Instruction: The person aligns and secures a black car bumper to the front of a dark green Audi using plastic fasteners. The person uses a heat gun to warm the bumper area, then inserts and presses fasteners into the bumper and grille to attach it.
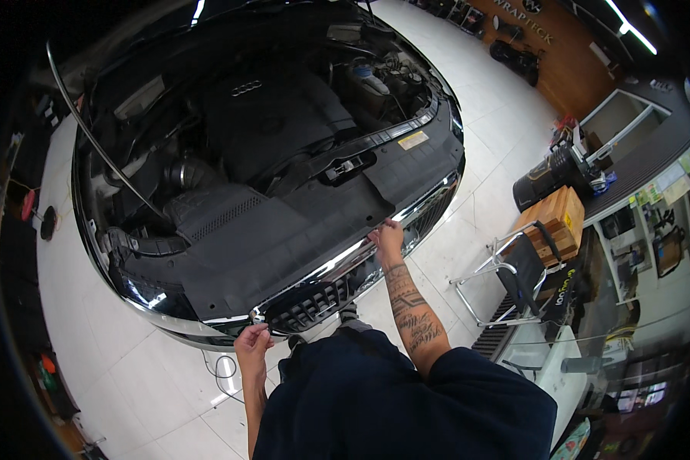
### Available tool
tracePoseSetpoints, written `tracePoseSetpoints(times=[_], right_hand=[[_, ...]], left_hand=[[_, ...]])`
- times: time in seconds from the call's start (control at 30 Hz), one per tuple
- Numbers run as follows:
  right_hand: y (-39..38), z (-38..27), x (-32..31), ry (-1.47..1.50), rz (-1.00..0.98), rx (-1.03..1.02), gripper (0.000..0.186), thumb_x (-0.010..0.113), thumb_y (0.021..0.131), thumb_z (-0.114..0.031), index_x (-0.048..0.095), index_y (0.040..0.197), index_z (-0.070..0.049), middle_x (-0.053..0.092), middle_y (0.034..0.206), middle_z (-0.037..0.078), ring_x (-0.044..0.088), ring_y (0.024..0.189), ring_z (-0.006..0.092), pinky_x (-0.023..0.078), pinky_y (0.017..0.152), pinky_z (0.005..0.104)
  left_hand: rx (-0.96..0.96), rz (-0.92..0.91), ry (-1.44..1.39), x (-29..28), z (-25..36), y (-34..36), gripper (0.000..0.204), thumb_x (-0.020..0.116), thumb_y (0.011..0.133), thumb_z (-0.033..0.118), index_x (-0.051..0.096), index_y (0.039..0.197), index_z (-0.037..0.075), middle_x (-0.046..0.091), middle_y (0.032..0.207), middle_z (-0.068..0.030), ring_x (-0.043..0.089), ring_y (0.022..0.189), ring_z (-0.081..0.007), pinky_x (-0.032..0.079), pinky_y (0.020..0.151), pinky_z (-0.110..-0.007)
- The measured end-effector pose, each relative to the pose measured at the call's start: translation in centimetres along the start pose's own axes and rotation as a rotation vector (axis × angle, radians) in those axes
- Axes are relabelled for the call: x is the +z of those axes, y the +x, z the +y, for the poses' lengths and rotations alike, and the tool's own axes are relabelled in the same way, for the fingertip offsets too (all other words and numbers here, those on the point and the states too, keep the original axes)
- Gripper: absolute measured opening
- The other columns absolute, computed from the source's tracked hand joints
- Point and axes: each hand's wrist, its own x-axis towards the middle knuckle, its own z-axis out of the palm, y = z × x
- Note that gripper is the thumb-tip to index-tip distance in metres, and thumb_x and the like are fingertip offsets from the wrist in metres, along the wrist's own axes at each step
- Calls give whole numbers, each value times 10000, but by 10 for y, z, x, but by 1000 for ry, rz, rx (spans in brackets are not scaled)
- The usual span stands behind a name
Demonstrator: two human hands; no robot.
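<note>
Our dark shirt [376, 406] fills the bottom of the view, and from it both hands reach the chrome grille trim [337, 264] along the car's front edge. Our left hand [251, 343] pinches its left end closed, while our right hand [389, 236] presses fingertips on its right part, below the open engine bay [261, 130].
</note>
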Motion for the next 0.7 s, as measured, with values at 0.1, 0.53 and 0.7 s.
tracePoseSetpoints(times=[0.1,0.53,0.7], right_hand=[[-5,6,-15,313,24,107,258,404,900,56,420,1154,98,580,880,153,650,729,305,607,696,405],[71,-93,-58,-1403,-699,-1092,272,758,728,-224,734,984,-137,538,1160,94,451,1194,275,347,985,530],[114,-101,-44,-1432,-1097,-1127,271,788,681,-300,768,928,-191,504,1266,80,414,1230,306,296,1025,607]], left_hand=[[5,19,-1,3,2,1,160,643,895,46,644,1042,-19,618,801,-21,580,696,-92,497,649,-233],[-356,-107,-373,114,-4,44,163,513,966,129,601,1045,16,547,844,-43,513,689,-132,423,592,-258],[-425,-322,-103,212,9,98,177,484,972,139,620,1010,32,508,772,-15,454,637,-124,370,546,-246]])
